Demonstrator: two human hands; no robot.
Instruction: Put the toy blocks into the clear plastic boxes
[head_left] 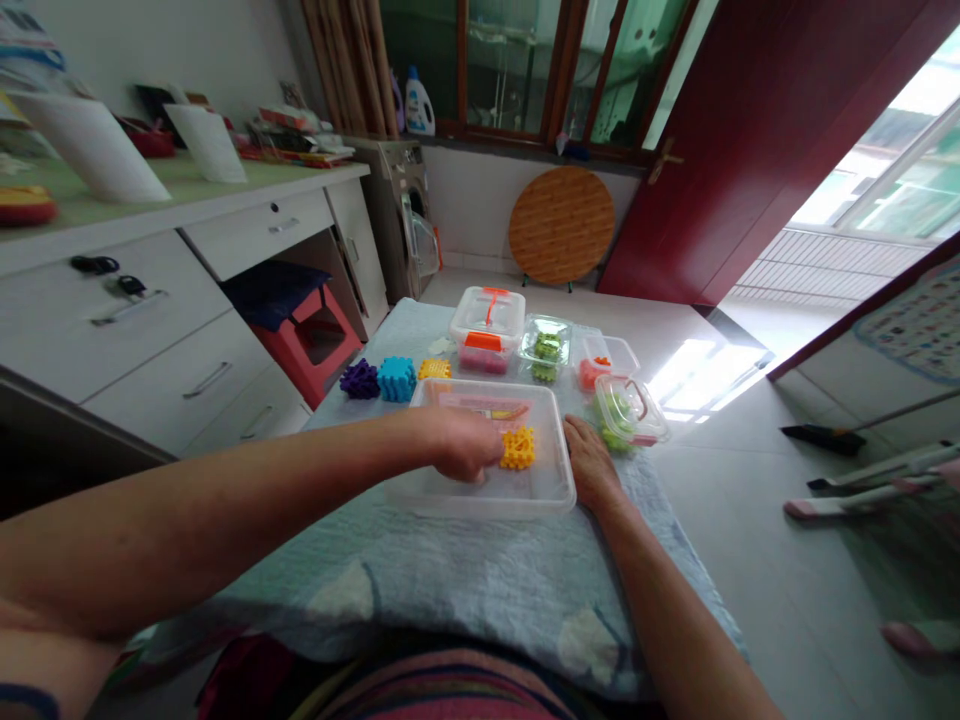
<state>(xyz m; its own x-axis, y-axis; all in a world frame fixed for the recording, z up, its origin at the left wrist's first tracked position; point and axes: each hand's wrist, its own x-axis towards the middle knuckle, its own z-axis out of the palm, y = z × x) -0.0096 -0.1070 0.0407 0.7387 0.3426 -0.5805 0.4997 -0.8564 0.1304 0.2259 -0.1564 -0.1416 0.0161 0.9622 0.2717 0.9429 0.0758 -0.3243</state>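
Observation:
A clear plastic container (pixel 552 492) without a lid stands on the cloth in front of me. My left hand (pixel 469 445) reaches into it, slightly blurred, its fingertips closed at the left side of a yellow interlocking toy block (pixel 518 448). My right hand (pixel 592 465) lies against the outside of the container's right wall, fingers stretched forward along it. Behind the container's left side sit a purple block (pixel 360 380), a blue block (pixel 397 379) and another yellow block (pixel 434 370).
At the back is a lidded box (pixel 487 320) with orange clasps. Clear boxes hold green pieces (pixel 546 348), orange pieces (pixel 594 372) and light green pieces (pixel 615 420) at the right. A blue-grey cloth (pixel 465 570) covers the table. Drawers (pixel 210 375) and a pink stool (pixel 311 345) stand left.

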